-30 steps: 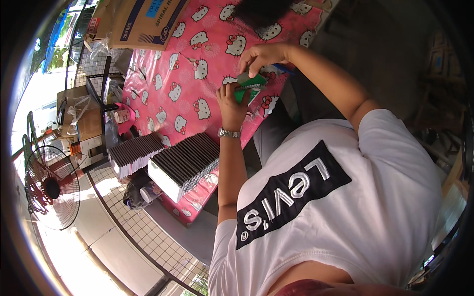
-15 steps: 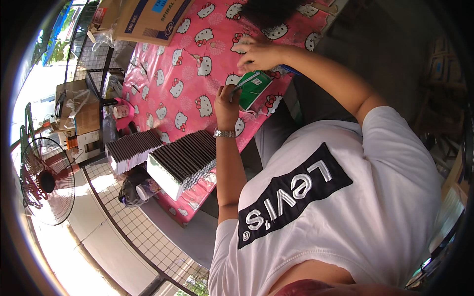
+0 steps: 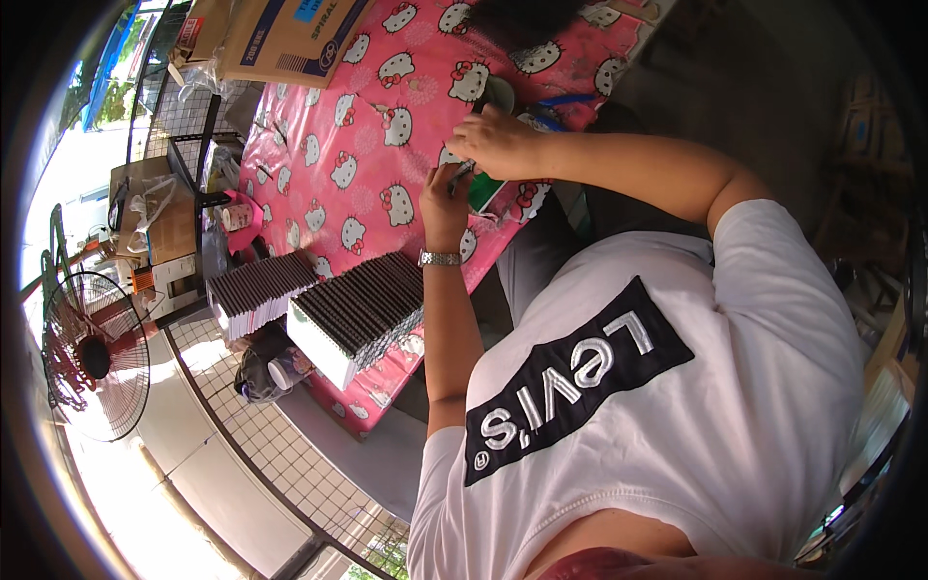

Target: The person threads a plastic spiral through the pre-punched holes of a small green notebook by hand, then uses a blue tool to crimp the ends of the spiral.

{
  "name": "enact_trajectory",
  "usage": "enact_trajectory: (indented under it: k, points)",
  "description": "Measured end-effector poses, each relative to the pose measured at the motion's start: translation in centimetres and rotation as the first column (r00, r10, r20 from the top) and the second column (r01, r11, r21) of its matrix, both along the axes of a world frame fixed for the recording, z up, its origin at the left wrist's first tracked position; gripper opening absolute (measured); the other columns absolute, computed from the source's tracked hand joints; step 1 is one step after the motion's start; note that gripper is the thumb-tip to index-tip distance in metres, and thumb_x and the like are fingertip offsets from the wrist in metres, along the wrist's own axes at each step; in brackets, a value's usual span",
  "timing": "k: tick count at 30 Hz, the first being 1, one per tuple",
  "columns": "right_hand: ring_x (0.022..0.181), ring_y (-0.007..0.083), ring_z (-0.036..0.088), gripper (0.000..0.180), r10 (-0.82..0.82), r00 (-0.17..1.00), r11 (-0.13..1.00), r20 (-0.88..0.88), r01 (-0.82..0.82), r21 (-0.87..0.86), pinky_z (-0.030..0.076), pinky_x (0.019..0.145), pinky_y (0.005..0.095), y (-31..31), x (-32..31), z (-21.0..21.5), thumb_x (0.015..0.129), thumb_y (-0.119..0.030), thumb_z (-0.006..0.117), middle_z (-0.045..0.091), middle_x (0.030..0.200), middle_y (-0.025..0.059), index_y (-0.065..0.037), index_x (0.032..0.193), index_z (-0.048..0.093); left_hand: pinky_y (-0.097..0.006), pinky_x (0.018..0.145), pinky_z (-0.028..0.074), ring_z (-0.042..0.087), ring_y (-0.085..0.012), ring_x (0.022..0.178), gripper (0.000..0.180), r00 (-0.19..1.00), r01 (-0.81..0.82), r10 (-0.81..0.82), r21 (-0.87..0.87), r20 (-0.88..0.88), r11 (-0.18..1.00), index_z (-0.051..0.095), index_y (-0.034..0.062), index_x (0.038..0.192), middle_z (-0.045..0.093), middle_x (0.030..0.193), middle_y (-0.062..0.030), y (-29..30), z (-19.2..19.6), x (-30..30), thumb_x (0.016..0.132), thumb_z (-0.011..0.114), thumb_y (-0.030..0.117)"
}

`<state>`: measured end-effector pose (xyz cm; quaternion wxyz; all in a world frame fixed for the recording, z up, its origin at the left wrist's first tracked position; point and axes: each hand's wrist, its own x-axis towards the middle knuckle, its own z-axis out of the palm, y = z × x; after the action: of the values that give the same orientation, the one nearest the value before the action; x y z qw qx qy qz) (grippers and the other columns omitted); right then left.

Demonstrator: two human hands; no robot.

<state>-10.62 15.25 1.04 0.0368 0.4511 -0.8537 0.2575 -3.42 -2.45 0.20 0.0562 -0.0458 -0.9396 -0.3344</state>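
A green notebook (image 3: 483, 195) with a light edge lies near the table's right edge, mostly hidden under my hands. My left hand (image 3: 444, 201), with a metal watch at the wrist, is closed at the notebook's left corner. A small dark piece (image 3: 462, 173) shows at its fingertips; its kind is unclear. Over the notebook's upper part, my right hand (image 3: 498, 145) has its fingers drawn together beside the left fingertips. What they pinch, if anything, is hidden. A blue item (image 3: 549, 118) lies just beyond the right hand.
Two rows of dark spiral-bound notebooks (image 3: 358, 314) (image 3: 259, 290) stand at the table's near left. A carton (image 3: 290, 43) sits at the far left of the pink patterned table cover (image 3: 324, 179). Left of the table are a pink container (image 3: 242, 215) and a fan (image 3: 94, 358).
My right hand has come down and left to meet the left fingertips, its fingers closing and covering more of the green notebook. The left hand has hardly moved.
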Motion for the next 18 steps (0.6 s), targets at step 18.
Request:
enact_trajectory:
  k: [18]
  points:
    - [0.097, 0.0192, 0.059, 0.018, 0.089, 0.995, 0.99, 0.054, -0.094, 0.101, 0.04, 0.083, 0.0409, 0.1, 0.2, 1.0, 0.084, -0.026, 0.066, 0.061, 0.095, 0.0036, -0.012, 0.094, 0.064, -0.037, 0.069, 0.051, 0.066, -0.0303, 0.08, 0.022, 0.999, 0.033, -0.033, 0.011, -0.019, 0.999, 0.066, 0.0021, 0.103, 0.065, 0.093, -0.0149, -0.3, -0.5, 0.4, 0.082, 0.07, 0.006]
